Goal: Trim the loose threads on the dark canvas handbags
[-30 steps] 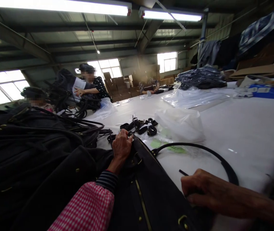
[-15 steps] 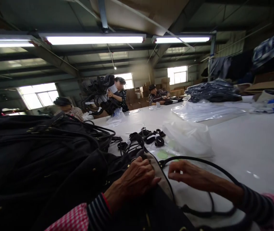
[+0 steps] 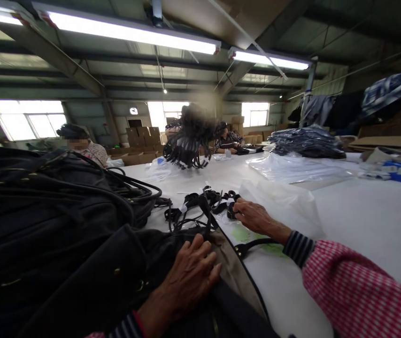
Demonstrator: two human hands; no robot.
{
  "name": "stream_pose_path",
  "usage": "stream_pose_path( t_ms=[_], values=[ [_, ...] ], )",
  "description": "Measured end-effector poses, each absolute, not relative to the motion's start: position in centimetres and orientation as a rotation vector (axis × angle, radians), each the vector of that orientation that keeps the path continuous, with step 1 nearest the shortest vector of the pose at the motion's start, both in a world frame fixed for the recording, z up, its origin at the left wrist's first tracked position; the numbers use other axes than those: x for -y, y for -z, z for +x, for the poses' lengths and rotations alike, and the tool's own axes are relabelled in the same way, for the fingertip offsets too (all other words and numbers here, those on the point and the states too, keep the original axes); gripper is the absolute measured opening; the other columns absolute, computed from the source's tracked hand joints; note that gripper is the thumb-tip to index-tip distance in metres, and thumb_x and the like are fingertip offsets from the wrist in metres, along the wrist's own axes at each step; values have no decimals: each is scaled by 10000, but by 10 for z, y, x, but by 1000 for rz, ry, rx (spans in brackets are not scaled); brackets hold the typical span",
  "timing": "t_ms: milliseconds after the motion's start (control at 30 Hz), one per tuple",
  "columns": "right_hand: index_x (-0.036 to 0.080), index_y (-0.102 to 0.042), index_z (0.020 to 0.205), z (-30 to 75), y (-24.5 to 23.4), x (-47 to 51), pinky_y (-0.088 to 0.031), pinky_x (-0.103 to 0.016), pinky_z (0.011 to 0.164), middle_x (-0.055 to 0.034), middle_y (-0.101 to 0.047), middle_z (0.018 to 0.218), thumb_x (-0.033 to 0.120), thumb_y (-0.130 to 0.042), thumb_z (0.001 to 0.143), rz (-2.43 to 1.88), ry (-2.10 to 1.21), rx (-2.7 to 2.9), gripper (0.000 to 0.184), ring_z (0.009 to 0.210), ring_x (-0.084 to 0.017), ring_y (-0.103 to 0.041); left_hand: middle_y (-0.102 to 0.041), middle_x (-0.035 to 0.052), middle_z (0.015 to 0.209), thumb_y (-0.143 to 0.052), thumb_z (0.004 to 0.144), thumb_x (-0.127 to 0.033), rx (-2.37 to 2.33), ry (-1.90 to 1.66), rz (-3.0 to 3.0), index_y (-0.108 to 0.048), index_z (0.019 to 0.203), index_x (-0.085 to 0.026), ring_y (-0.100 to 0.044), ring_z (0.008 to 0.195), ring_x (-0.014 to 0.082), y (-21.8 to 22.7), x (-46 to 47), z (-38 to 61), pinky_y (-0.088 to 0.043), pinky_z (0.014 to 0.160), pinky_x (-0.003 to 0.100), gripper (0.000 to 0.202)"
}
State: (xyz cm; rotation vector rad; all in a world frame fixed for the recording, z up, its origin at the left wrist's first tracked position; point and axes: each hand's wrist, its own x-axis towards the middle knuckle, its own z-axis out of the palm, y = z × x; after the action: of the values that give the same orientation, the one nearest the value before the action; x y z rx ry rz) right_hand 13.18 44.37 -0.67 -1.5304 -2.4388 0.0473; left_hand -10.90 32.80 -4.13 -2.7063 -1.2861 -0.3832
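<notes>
My left hand (image 3: 189, 267) lies on a black bag (image 3: 126, 263) with its fingers loosely spread, beside the bag's open edge, where beige lining (image 3: 226, 249) shows. Ahead on the white table, my right hand (image 3: 258, 218) has its bent fingers closed at the near edge of a coiled black strap (image 3: 231, 212); the thumb is hidden. Other coiled black straps (image 3: 189, 202), some with white bands, lie in a loose cluster left of it. Under my right forearm runs one black bag handle (image 3: 257, 243).
More black bags (image 3: 38, 202) are heaped at my left. Clear plastic bags (image 3: 285, 202) lie on the white table (image 3: 369, 220), with dark wrapped goods (image 3: 302, 141) stacked behind. Across the table are co-workers (image 3: 93, 152), and a blurred black bundle (image 3: 189, 136) hangs above the far edge.
My right hand has moved forward from beside the bag's handle to the coiled straps. My left hand stays on the bag, fingers flatter. The co-worker's black bundle has shifted right.
</notes>
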Motion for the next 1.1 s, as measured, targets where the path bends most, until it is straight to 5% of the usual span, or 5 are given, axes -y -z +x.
stream_pose_path(
  t_ms=[267, 600, 767, 867, 1100],
  values=[
    [160, -571, 1177, 113, 18, -476, -381, -292, 732, -121, -703, 1094, 21, -502, 794, -1618, -78, 2471, 414, 976, -247, -649, -672, 38, 1001, -488, 999, -248, 1216, 417, -2722, -607, 896, -216, -507, 1142, 259, 32, -337, -102, -290, 1025, 534, 161],
    [221, -587, 1215, 143, -10, -364, -454, -283, 833, -66, -649, 1157, 50, -534, 776, -1197, -202, 2630, 474, 1013, -206, -634, -672, 48, 945, -443, 996, -200, 1267, 445, -2706, -630, 862, -201, -523, 1063, 250, 22, -337, -102, -325, 937, 483, 230],
    [217, -578, 1242, 192, 15, -317, -479, -441, 955, -115, -613, 1267, 72, -562, 813, -1405, 186, 2535, 453, 1137, -298, -577, -672, 42, 923, -455, 985, -210, 1283, 397, -2706, -630, 823, -199, -526, 1026, 243, 15, -340, -104, -312, 914, 469, 239],
    [196, -602, 1162, 218, 27, -308, -500, -465, 891, -126, -636, 1170, 100, -601, 805, -1644, 353, 2513, 369, 1085, -335, -583, -666, 31, 867, -444, 993, -239, 1286, 375, -2749, -605, 772, -197, -524, 986, 234, 9, -344, -109, -311, 886, 445, 277],
    [202, -591, 1156, 224, 32, -297, -434, -256, 595, -108, -598, 1147, -57, -379, 793, -1781, 257, 2543, 494, 765, -182, -669, -659, 19, 823, -422, 996, -203, 1272, 339, -2844, -553, 712, -185, -532, 952, 215, -4, -351, -123, -311, 879, 412, 314]
  ],
)
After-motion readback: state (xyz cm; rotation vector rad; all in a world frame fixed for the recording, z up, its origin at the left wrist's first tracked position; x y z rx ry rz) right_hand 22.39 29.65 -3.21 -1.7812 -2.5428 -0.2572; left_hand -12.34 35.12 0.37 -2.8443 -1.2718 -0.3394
